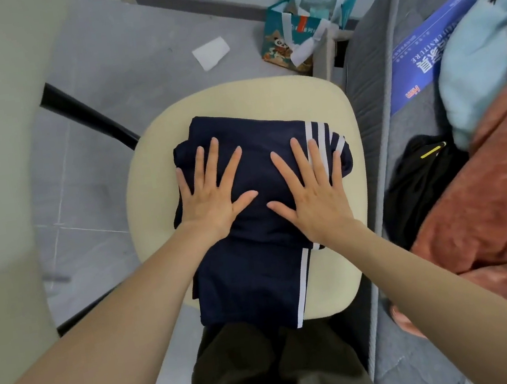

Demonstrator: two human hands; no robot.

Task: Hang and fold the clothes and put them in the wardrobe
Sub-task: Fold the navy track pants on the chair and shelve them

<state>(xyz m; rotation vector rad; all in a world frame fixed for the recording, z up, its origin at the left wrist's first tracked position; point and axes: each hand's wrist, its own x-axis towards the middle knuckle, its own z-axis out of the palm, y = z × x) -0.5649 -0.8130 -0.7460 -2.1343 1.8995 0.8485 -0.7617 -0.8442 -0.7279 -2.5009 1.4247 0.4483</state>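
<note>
Left hand point(210, 194) and right hand point(311, 193) press flat, fingers spread, gripping nothing, on folded navy white-striped trousers point(257, 276) on cream chair seat point(314, 98); blue mattress label point(427, 50) reads "FURNITURE"

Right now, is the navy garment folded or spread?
Folded: navy garment layered on chair seat, left hand and right hand flat atop.

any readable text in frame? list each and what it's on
"URNITURE", upside down, start unclear: blue printed sheet on the grey mattress.
"Hm", orange, probably: same sheet's corner.
Chinese characters and small print on the sheet: blurred.
Teal panda-print tote bag label: too small.
Navy folded garment with white stripes: none.
</note>
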